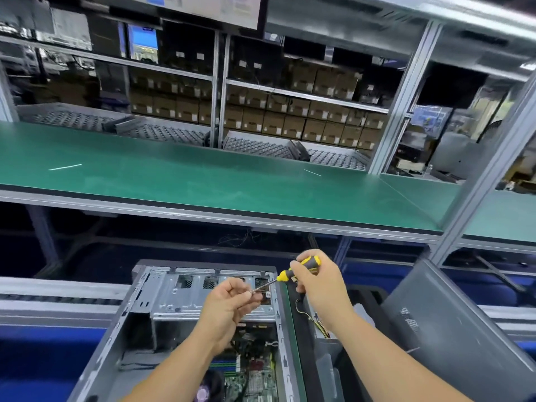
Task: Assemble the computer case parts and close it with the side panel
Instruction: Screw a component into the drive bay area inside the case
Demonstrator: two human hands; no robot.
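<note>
The open computer case [185, 329], stiff sheet metal with a fragile board inside, is lying near while the right hand [319, 282] is gripping the screwdriver [293, 271] handle and the left hand [229, 306] is pinching its slim, slippery tip.

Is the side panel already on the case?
No, the case lies open, and the side panel leans beside it.

The right hand [317, 281] gripped a yellow-and-black screwdriver [298, 269] by its handle, while the left hand [232, 304] pinched the metal tip with curled fingers [246, 288]. Both were held above an open computer case [203, 314] with its motherboard [252, 378] exposed. A grey side panel [452, 323] leaned at the right. Behind ran a green table [203, 175].
</note>
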